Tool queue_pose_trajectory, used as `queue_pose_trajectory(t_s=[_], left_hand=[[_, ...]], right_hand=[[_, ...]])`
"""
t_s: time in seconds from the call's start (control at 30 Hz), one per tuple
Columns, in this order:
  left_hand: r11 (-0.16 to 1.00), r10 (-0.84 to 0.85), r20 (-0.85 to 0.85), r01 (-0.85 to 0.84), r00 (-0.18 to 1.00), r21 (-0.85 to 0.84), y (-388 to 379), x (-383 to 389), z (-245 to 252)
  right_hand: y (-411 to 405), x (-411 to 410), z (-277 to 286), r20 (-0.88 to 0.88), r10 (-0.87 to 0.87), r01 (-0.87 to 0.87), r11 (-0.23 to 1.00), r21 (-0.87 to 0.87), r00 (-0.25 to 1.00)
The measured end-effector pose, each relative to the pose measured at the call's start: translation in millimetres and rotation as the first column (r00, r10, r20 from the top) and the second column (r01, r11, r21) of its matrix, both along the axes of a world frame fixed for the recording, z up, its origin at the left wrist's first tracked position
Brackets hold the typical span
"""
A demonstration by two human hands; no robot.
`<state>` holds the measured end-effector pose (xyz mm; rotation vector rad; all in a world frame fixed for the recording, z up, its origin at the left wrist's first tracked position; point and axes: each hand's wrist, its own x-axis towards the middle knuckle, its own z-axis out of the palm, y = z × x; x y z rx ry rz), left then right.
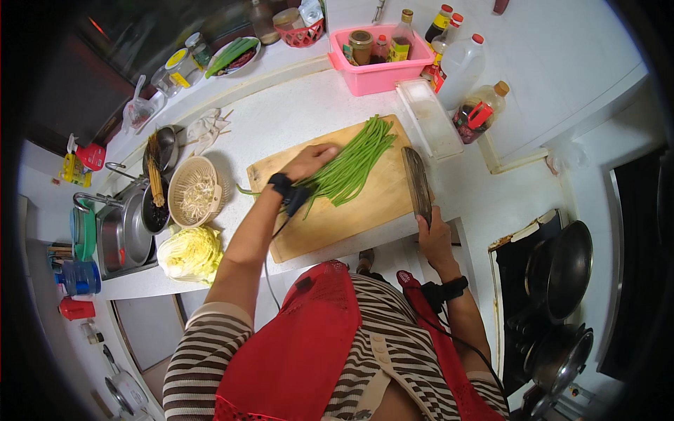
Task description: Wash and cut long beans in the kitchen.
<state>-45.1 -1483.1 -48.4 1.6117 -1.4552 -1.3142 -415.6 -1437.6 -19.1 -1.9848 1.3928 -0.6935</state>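
A bundle of long green beans (350, 163) lies slantwise across a wooden cutting board (310, 231). My left hand (309, 162) is at the left side of the bundle, against the beans. Its fingers are partly hidden, so I cannot tell whether they grip any. One loose bean end (245, 191) sticks out past the board's left edge, beyond my wrist. In my right hand (438, 239) is a kitchen knife with a broad dark blade (417, 181). The blade points away from me over the board's right edge, apart from the beans.
Left of the board stand a colander of bean sprouts (196, 194), a cut napa cabbage (190, 254) and a sink (113, 239). Behind are a pink bin (371, 79) with jars and bottles, and a clear lidded container (429, 118). A wok (568, 271) sits at the right.
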Motion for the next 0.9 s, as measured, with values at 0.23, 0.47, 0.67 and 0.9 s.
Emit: queue_pose_trajectory(t_s=[0.23,0.47,0.67,0.9], left_hand=[[0.984,0.168,0.040,-0.165,0.985,-0.067,89,28,-1],[0.881,0.308,0.564,-0.006,0.766,-0.473,119,-18,6],[0.816,0.332,0.517,0.035,0.789,-0.577,123,-11,-7],[0.772,0.383,0.509,0.035,0.771,-0.634,123,-10,-23]], right_hand=[[19,37,28,0.080,0.203,-0.193,0.975,-0.112,0.976],[38,99,37,0.061,0.418,-0.423,0.899,0.116,0.906],[41,125,36,-0.076,0.473,-0.456,0.874,0.167,0.878],[40,137,41,-0.129,0.437,-0.409,0.891,0.197,0.890]])
